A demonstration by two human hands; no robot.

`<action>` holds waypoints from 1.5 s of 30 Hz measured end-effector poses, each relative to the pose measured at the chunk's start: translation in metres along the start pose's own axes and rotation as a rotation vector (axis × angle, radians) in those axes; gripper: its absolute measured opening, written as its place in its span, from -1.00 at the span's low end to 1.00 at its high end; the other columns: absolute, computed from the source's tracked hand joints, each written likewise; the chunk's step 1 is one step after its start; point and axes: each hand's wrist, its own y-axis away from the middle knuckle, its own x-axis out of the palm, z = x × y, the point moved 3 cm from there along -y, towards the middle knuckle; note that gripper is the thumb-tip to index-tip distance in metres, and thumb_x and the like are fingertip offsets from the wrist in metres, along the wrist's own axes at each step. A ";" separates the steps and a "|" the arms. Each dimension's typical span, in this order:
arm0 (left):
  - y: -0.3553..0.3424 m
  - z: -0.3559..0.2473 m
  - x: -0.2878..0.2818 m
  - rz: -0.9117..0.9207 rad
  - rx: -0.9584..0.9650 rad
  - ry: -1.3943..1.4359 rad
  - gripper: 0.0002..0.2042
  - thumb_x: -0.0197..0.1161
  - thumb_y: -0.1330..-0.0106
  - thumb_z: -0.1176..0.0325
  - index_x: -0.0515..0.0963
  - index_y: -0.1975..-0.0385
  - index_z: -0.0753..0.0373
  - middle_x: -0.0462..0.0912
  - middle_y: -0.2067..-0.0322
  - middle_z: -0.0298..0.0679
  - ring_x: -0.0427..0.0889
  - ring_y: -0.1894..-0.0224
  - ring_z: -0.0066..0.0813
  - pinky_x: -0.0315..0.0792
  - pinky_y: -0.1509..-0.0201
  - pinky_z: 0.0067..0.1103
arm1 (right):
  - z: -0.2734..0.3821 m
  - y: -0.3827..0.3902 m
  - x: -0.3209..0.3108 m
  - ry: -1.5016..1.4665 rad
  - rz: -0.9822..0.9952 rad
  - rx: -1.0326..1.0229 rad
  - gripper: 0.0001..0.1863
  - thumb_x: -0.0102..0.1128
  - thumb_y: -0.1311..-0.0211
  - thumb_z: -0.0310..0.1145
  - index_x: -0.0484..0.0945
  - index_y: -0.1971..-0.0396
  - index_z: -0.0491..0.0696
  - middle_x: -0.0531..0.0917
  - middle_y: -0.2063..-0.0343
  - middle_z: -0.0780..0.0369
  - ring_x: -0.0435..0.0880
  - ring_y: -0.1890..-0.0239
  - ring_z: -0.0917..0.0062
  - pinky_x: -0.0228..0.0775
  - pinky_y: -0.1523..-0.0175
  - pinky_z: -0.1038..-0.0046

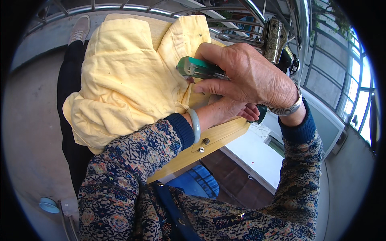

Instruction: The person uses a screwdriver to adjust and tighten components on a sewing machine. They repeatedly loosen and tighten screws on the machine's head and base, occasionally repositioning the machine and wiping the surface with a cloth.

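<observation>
My right hand (251,74) is closed round a green box cutter (197,67) with metal parts. The cutter's end points left over a piece of pale yellow cloth (116,76), which is spread and bunched on a wooden sewing table (193,154). Beneath my right hand lies my left hand (225,108), with a pale bangle at its wrist. Only some of its curled fingertips show, beside a dark green object. My right hand hides the rest of it, so what its fingers grip cannot be made out.
Behind my right hand stands a sewing machine head (275,42) with a patterned metal plate. Two small metal parts, one a toothed wheel (202,150), sit near the table's front edge. A blue seat (197,180) is below. Metal railings (161,7) run along the far side.
</observation>
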 end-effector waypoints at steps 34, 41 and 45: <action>-0.001 0.002 -0.006 0.005 -0.006 -0.057 -0.48 0.06 -0.49 -0.08 0.51 0.08 0.40 0.65 0.19 -0.07 0.70 0.14 -0.36 0.62 -0.02 -0.54 | 0.001 0.006 -0.011 -0.061 -0.076 -0.203 -0.63 0.38 -0.18 -0.27 0.54 0.13 -0.18 0.63 0.43 0.05 0.66 0.34 0.11 0.50 0.22 0.22; -0.002 0.002 -0.006 -0.010 -0.020 -0.065 -0.45 0.03 -0.49 -0.12 0.51 0.10 0.39 0.66 0.20 -0.09 0.71 0.16 -0.37 0.63 0.01 -0.53 | 0.002 -0.004 -0.010 -0.215 0.185 -0.025 -0.63 0.35 -0.19 -0.32 0.51 0.08 -0.17 0.69 0.30 0.03 0.72 0.20 0.15 0.55 0.10 0.26; -0.002 0.003 -0.005 -0.005 -0.014 -0.068 -0.45 0.02 -0.50 -0.11 0.51 0.10 0.40 0.66 0.20 -0.08 0.71 0.15 -0.36 0.64 0.01 -0.53 | 0.003 -0.005 -0.010 -0.128 0.175 0.030 -0.64 0.34 -0.21 -0.33 0.47 0.08 -0.15 0.68 0.36 0.04 0.71 0.24 0.16 0.54 0.13 0.23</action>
